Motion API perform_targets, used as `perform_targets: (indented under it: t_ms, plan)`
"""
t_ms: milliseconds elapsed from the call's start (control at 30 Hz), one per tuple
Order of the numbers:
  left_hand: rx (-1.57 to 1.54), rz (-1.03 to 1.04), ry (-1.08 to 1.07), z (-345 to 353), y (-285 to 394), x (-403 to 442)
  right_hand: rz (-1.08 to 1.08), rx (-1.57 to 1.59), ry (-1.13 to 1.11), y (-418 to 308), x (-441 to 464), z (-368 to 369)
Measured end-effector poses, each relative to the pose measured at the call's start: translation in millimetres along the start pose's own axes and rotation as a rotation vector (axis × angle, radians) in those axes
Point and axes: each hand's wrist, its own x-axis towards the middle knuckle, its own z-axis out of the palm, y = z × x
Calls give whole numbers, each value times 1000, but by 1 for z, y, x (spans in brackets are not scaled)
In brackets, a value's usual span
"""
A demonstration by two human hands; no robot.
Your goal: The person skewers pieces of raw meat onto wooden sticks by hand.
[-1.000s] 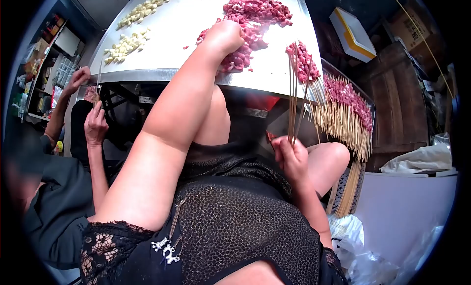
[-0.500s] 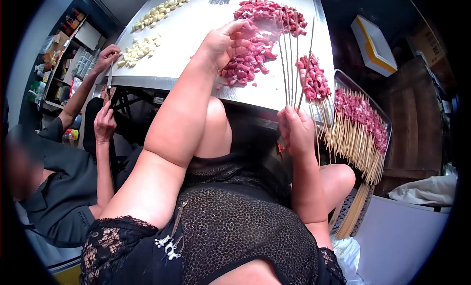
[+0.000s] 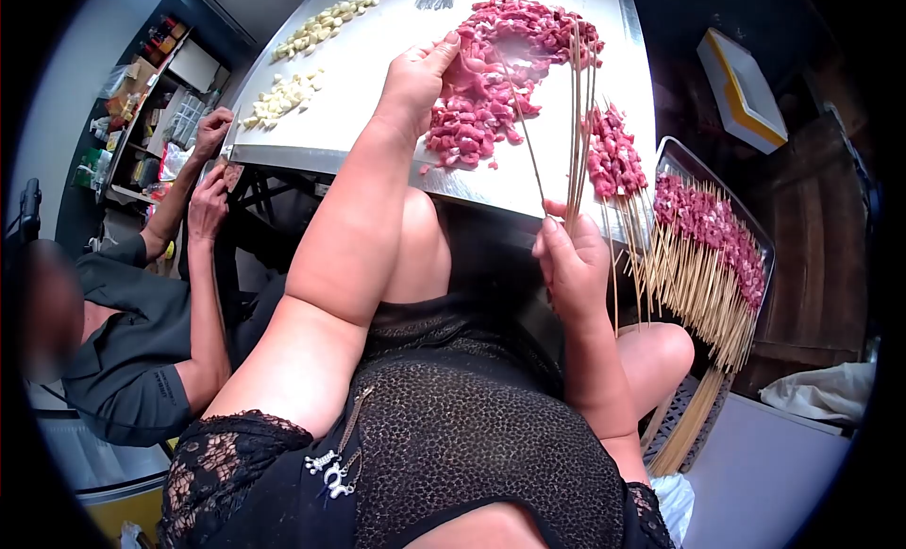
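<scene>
Brown skewers (image 3: 575,171) in R hand (image 3: 574,261), btm ends hidden.

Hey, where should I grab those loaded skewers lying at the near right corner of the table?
Probably by their bare sticks, coming from the camera wearer's side, with the grip closing around them. The sticks jut past the edge of the table toward the wearer, leaving space around them, while the meat covers their far ends.
</scene>
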Motion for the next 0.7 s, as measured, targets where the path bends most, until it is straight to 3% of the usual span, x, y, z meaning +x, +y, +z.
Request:
perform_targets:
  t_ms: [133, 233, 500, 700]
  plan:
    - [-247, -206, 0, 5, 2, -4, 6, -44, 12, 9, 3, -7]
    - [-360, -225, -72, 9, -3, -10, -11, -117, 30, 11, 0, -7]
    - [-406, -80, -75, 9, 1, -18, -80, -169, 39, 15, -2, -4]
    - [-304, -89, -17, 8, 2, -18, -57, -182, 14, 13, -2, -6]
